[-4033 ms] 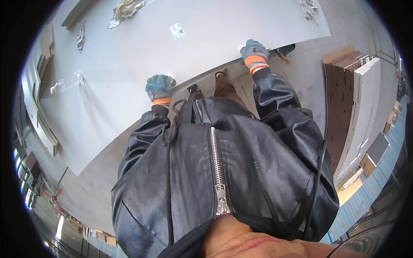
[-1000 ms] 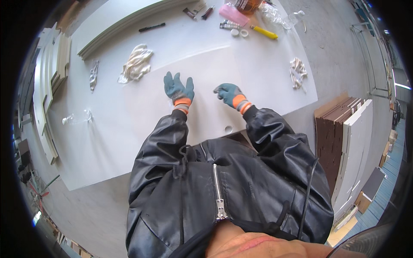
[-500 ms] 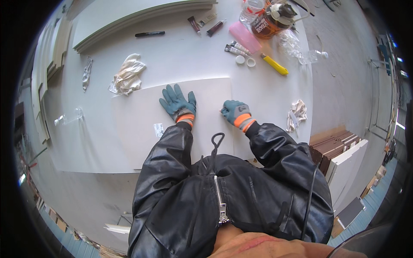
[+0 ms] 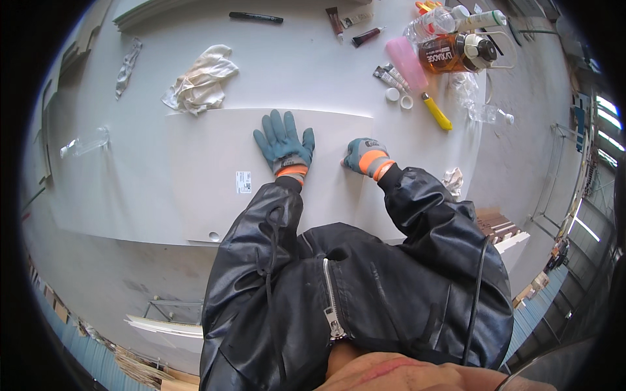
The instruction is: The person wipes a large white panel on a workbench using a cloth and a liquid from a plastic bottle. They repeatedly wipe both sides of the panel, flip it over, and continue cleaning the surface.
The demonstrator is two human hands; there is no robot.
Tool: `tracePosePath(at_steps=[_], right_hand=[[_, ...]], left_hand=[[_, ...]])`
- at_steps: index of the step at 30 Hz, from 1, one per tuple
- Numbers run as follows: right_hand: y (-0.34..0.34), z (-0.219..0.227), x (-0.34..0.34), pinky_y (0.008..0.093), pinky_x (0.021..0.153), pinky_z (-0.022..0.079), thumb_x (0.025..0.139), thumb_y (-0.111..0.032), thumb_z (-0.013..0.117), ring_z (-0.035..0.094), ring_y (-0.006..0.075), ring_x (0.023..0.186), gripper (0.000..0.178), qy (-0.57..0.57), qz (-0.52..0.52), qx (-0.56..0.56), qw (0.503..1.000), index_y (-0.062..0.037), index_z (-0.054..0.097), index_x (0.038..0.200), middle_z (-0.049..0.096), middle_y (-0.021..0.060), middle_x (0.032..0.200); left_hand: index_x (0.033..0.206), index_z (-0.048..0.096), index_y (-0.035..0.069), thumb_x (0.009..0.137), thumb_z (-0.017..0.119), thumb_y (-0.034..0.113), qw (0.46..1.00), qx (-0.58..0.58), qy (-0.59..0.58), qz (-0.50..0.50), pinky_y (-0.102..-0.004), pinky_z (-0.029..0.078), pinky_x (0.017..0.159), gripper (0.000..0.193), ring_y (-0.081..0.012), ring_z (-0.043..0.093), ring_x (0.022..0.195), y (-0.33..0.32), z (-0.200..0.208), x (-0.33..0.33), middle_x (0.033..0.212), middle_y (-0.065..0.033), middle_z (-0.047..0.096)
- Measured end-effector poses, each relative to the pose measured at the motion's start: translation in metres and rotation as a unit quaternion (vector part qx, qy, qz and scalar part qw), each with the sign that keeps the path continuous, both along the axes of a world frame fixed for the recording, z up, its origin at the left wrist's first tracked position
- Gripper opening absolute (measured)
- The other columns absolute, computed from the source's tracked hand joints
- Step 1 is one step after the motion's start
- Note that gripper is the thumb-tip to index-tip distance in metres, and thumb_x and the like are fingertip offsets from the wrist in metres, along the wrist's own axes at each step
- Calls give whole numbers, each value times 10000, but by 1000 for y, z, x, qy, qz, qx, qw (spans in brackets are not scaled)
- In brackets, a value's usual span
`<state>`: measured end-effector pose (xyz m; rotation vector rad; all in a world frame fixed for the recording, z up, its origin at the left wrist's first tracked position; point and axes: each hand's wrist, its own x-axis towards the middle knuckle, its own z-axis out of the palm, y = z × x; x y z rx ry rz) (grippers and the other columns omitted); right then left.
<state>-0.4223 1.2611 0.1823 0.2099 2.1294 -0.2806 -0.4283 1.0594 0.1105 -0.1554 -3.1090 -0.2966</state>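
Note:
A white flat panel (image 4: 215, 146) with a small printed label (image 4: 243, 182) lies on the white table in front of me. My left hand (image 4: 285, 143), in a teal and grey glove with an orange cuff, rests flat on it, fingers spread. Close to the panel's right edge, my right hand (image 4: 367, 156), gloved alike, is curled closed against the surface. Whatever its fingers hold, if anything, is hidden. Beyond the panel's far left corner is a crumpled white cloth (image 4: 201, 81). A yellow utility knife (image 4: 437, 112) lies beyond my right hand.
At the far right stand an amber bottle (image 4: 447, 53) and a clear plastic bottle (image 4: 433, 25) beside a pink sheet (image 4: 405, 62). Small tubes (image 4: 368, 37) and a black marker (image 4: 255, 17) lie at the back. Another clear bottle (image 4: 88, 142) lies left.
The whole view has shifted, so the table things appear farther right. My left hand stays flat on the panel and my right hand stays closed near its right edge.

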Motion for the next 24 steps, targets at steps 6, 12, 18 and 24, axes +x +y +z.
tracePosePath(at_steps=[6, 12, 18, 24], right_hand=[[58, 2, -5, 413, 663, 565, 841, -320, 732, 721, 299, 710, 290, -9, -184, -147, 972, -35, 744, 891, 721, 154, 775], [325, -48, 5, 373, 572, 529, 968, -239, 568, 685, 218, 631, 246, 406, -162, 81, 895, -107, 772, 931, 726, 79, 793], [457, -54, -79, 409, 573, 505, 968, -336, 582, 658, 248, 570, 326, 356, -353, 197, 843, -83, 730, 825, 703, 121, 714], [530, -56, -132, 373, 683, 522, 890, -409, 643, 703, 266, 733, 377, 327, -293, 285, 852, -50, 754, 866, 722, 103, 754]], left_hand=[[1468, 524, 110, 896, 603, 540, 999, 31, -22, 1, -625, 97, 1223, 720, -390, 266, 1509, -4, 7, -2, 1609, -160, 352], [1502, 493, 154, 908, 541, 589, 1000, -18, -11, -18, -653, 50, 1223, 738, -392, 199, 1531, -7, -5, -2, 1641, -169, 289], [1483, 507, 96, 911, 572, 542, 1000, 1, -5, -11, -604, 48, 1241, 729, -385, 208, 1530, -11, 2, -1, 1632, -188, 300], [1455, 528, 67, 891, 617, 508, 1000, 10, -12, -7, -604, 67, 1239, 722, -395, 227, 1519, -5, 5, -4, 1613, -197, 327]])
